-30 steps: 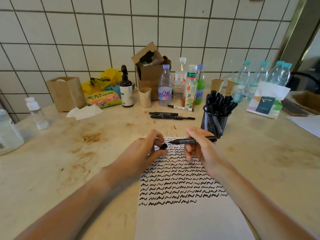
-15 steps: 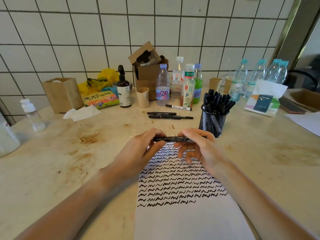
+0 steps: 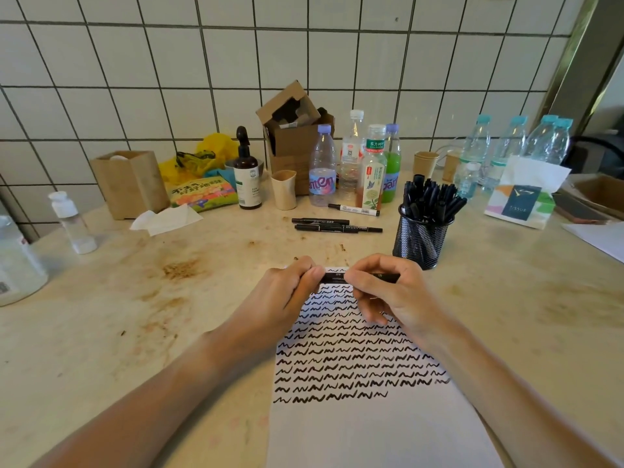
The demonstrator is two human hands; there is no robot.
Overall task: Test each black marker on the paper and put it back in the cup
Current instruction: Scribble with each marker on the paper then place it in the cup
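Note:
A black marker [image 3: 334,277] lies level between both hands, above the far edge of the white paper [image 3: 364,430]. My left hand [image 3: 283,298] pinches its left end, where the cap is. My right hand [image 3: 388,295] grips the barrel, whose right end pokes out past the knuckles. Rows of black squiggles cover the paper's upper half. The black mesh cup [image 3: 420,241], full of black markers, stands just beyond my right hand. Two more black markers [image 3: 334,225] lie loose on the table farther back.
A white-barrelled marker [image 3: 353,209] lies by several drink bottles [image 3: 351,163]. Cardboard boxes, a brown pump bottle [image 3: 248,173], paper cups and a tissue pack [image 3: 521,197] line the tiled wall. Clear bottles [image 3: 71,222] stand at the left edge. The beige tabletop is stained.
One second ago my left hand held the cap apart from the marker. The hands came together and the cap now sits on the marker's left end, held by both hands.

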